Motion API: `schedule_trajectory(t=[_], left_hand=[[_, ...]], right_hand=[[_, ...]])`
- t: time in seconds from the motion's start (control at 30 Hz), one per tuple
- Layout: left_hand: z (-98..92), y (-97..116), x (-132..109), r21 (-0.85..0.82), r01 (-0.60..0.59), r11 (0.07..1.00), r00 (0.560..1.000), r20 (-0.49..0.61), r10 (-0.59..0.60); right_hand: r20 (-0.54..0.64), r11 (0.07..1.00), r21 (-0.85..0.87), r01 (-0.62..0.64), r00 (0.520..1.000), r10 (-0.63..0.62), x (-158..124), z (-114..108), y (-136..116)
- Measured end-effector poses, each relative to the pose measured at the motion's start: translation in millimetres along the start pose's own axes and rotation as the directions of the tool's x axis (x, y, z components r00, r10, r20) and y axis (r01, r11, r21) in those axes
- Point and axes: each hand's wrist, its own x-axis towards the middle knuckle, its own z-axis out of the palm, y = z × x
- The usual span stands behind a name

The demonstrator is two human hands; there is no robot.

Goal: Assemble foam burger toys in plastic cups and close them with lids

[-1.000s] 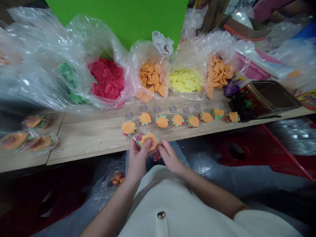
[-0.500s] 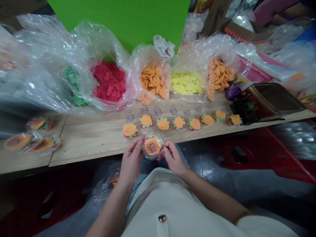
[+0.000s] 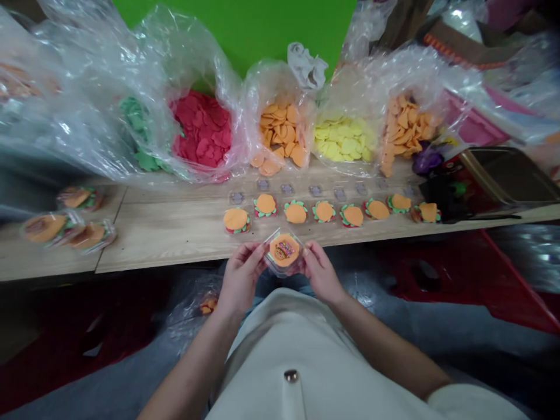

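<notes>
Between both my hands I hold a small clear plastic case [image 3: 284, 252] with an orange burger-shaped piece inside, just in front of the wooden shelf's [image 3: 166, 233] front edge. My left hand [image 3: 240, 279] pinches its left side and my right hand [image 3: 321, 273] pinches its right side, fingers closed on it. Just beyond, a row of several burger pieces [image 3: 324, 211] lies on the shelf, with small clear cases [image 3: 286, 189] behind them.
Open plastic bags at the back hold green [image 3: 135, 125], red [image 3: 202, 128], orange [image 3: 282, 133], yellow [image 3: 343, 139] and orange [image 3: 405, 125] foam pieces. Packed cases [image 3: 65, 224] lie at the left. A dark tray [image 3: 507, 178] sits at the right. A green board [image 3: 245, 29] stands behind.
The case has turned in my hands and shifted slightly right; its printed orange face now points up at me. Both hands keep their hold.
</notes>
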Motion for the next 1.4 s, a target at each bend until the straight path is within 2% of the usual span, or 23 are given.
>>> schedule_trajectory(t=[0.07,0.17,0.33,0.43,0.5,0.57,0.67,0.73,0.77,0.83,0.9,0.93,0.97,1.03,1.07,1.13,1.17,1.23,1.27,1.33,1.4], left_hand=[[5.1,-5,3,-0.071,-0.005,0.998,0.999,-0.036,0.002],[11.8,-9,4,-0.067,-0.113,0.991,0.992,-0.07,0.108],[18.1,-12,0,0.021,-0.263,0.965,0.962,-0.071,0.263],[17.1,-14,-9,0.102,-0.275,0.956,0.959,-0.045,0.281],[12.0,-14,-16,0.135,-0.233,0.963,0.972,0.004,0.234],[3.1,-12,-22,0.171,-0.163,0.972,0.985,0.077,0.152],[-10.9,-2,-21,0.261,-0.073,0.963,0.984,0.175,0.028],[-15.3,7,-14,0.344,-0.063,0.937,0.972,0.234,-0.021],[-15.3,12,-9,0.388,-0.055,0.92,0.955,0.289,-0.065],[-11.8,16,-2,0.482,-0.015,0.876,0.882,0.42,-0.216],[-6.6,12,0,0.542,0.03,0.84,0.812,0.477,-0.336],[-4.6,6,-2,0.545,0.049,0.837,0.816,0.461,-0.348],[-3.4,-2,-6,0.524,0.056,0.85,0.855,0.414,-0.312],[-3.7,-21,-16,0.416,0.027,0.909,0.947,0.28,-0.157],[-5.0,-29,-21,0.356,-0.005,0.934,0.971,0.225,-0.081],[-8.4,-38,-31,0.289,-0.049,0.956,0.983,0.185,-0.006],[-10.1,-38,-34,0.303,-0.039,0.952,0.978,0.206,-0.025],[-13.1,-31,-37,0.432,-0.022,0.902,0.95,0.29,-0.115],[-14.3,-24,-36,0.521,-0.053,0.852,0.931,0.334,-0.146],[-16.5,-12,-34,0.661,-0.203,0.722,0.895,0.425,-0.138],[-18.6,-5,-32,0.713,-0.348,0.608,0.86,0.501,-0.096]], right_hand=[[-0.024,0.999,0.028,-0.038,0.999,0.038,2,5,-3],[-0.045,0.991,0.036,-0.129,0.99,0.13,2,15,-6],[-0.048,0.99,0.112,-0.091,0.994,0.096,0,26,0],[-0.042,0.989,0.105,-0.103,0.993,0.108,1,22,2],[0.003,0.994,0.044,-0.1,0.995,0.1,0,15,-2],[0.111,0.993,-0.059,-0.103,0.988,0.109,-2,4,-9],[0.293,0.959,-0.273,-0.078,0.943,0.16,-7,-12,-21],[0.378,0.884,-0.468,0.014,0.907,0.186,-7,-19,-29],[0.421,0.82,-0.565,0.089,0.886,0.194,-6,-21,-32],[0.507,0.674,-0.695,0.251,0.836,0.212,-3,-23,-37],[0.543,0.598,-0.731,0.329,0.811,0.217,-1,-23,-37],[0.528,0.608,-0.73,0.312,0.822,0.212,-1,-24,-36],[0.499,0.644,-0.717,0.266,0.841,0.208,-2,-25,-34],[0.443,0.72,-0.673,0.171,0.872,0.207,-6,-29,-28],[0.424,0.735,-0.661,0.15,0.883,0.201,-10,-32,-24],[0.421,0.702,-0.688,0.185,0.89,0.178,-18,-36,-19],[0.443,0.665,-0.711,0.23,0.88,0.17,-22,-37,-17],[0.508,0.598,-0.737,0.316,0.842,0.182,-29,-36,-17],[0.538,0.57,-0.743,0.351,0.82,0.196,-32,-34,-17],[0.571,0.505,-0.757,0.416,0.796,0.201,-35,-29,-17],[0.584,0.427,-0.77,0.473,0.793,0.176,-35,-23,-15]])
